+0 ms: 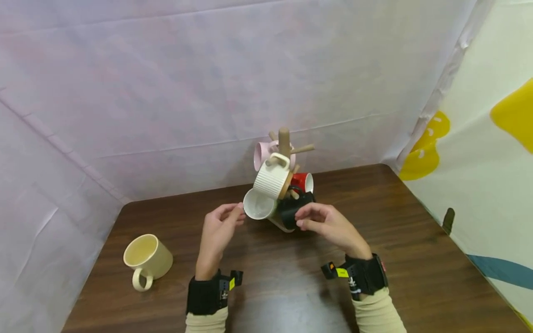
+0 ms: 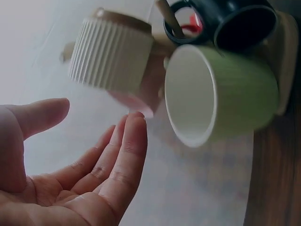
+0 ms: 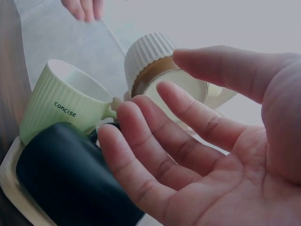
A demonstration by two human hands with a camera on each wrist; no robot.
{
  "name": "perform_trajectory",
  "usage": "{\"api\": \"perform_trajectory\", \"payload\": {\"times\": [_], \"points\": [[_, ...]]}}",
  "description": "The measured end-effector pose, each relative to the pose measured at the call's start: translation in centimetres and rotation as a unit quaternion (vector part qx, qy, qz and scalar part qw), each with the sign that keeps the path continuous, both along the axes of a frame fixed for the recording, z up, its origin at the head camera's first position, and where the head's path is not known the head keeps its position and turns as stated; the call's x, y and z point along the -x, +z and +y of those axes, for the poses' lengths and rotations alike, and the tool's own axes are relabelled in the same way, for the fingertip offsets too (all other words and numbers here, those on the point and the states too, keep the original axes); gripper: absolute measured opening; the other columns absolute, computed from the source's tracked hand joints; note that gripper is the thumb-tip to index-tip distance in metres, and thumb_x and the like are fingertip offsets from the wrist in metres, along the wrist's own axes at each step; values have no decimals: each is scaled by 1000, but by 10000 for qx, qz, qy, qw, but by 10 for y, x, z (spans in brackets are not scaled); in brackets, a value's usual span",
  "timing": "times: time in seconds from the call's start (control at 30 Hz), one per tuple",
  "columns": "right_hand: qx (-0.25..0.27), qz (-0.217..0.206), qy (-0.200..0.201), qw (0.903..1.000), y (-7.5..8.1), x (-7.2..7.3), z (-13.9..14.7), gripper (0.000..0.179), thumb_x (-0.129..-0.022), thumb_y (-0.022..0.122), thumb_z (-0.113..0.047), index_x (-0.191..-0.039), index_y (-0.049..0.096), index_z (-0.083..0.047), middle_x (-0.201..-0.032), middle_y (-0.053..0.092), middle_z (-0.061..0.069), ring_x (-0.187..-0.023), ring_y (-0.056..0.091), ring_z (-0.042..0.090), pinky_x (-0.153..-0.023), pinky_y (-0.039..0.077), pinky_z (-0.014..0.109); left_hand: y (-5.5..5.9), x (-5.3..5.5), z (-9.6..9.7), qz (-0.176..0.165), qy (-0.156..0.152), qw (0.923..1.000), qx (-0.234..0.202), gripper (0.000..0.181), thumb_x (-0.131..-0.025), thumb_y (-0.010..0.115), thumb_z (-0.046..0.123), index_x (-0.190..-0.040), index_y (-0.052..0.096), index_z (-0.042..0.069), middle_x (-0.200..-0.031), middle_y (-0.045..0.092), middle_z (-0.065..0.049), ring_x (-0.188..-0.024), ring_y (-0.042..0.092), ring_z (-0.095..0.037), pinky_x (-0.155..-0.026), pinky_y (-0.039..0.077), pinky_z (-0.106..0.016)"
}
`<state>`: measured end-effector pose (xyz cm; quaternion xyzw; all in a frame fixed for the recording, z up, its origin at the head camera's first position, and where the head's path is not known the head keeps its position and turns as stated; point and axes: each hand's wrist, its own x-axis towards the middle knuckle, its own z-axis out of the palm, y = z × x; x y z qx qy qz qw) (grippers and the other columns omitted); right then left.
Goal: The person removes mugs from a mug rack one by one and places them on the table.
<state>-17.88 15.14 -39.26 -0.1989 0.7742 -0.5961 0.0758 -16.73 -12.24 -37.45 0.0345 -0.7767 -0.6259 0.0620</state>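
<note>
A wooden mug tree (image 1: 284, 141) stands at the back of the table, hung with several mugs. My left hand (image 1: 218, 231) is beside the green mug (image 2: 244, 94), whose white mouth faces it. In the left wrist view, the fingers are loosely extended with nothing between them and the thumb. My right hand (image 1: 335, 226) is by the black mug (image 3: 70, 169), fingers relaxed and apart from the thumb, palm bare in the right wrist view. Above hangs a white ribbed mug (image 1: 270, 180), tilted. A pink mug (image 1: 261, 155) and a red mug (image 1: 298, 181) hang behind, partly hidden.
A pale yellow mug (image 1: 161, 261) stands upright at the left of the dark wooden table (image 1: 275, 282), its handle towards the front. A bare peg (image 1: 304, 149) sticks out at the tree's upper right. White cloth (image 1: 187, 92) hangs behind the table.
</note>
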Motion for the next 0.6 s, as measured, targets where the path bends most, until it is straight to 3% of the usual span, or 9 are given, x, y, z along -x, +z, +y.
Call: {"api": "perform_trajectory", "payload": {"times": [0.13,0.3,0.6], "points": [[97,-60,47,9999,0,0,0,24,-86,68,-20,-103,65,-3,-103,66,21,-96,62,38,-84,53,50,6,7,12,65,-125,9998,-101,43,-87,64,37,-112,65,1,-104,69,-23,-89,67,-27,-81,56,-38],[60,-17,-23,10000,1,0,2,22,-86,68,-19,-102,65,-5,-101,68,16,-94,63,34,-84,53,51,10,15,23,163,-204,9997,12,51,-85,65,44,-113,64,2,-107,69,-20,-93,66,-27,-86,55,-43],[141,31,-31,9999,3,-1,7,22,-87,66,-19,-104,65,-4,-104,66,20,-92,64,28,-86,51,56,15,25,37,28,-220,9997,110,59,-81,65,52,-115,64,4,-109,69,-20,-95,65,-31,-85,55,-42]]}}
